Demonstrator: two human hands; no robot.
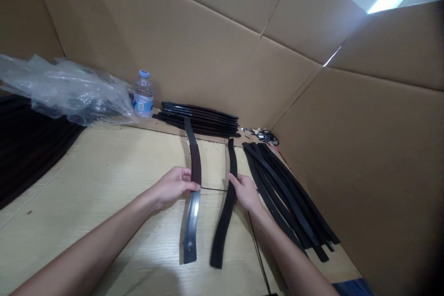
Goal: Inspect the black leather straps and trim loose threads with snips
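Note:
My left hand (178,185) is closed on a curved metal strip (192,224), glossy dark grey with a brown-black sleeve around its middle and a small hole near its lower end. In my right hand (244,189) is a matte black strip (222,231), pinched between thumb and fingers. Both strips run roughly away from me, side by side and apart, just above or on the pale wood-grain table (138,231); I cannot tell whether they touch it. Right of my right hand lie several loose black strips (284,189).
Stacked dark strips (201,118) lie along the back cardboard wall (194,46). Beside them stand a water bottle (143,95) and clear plastic bags (76,92), with a dark ribbed pile (31,143) at left. Small bits (263,136) lie in the back right corner.

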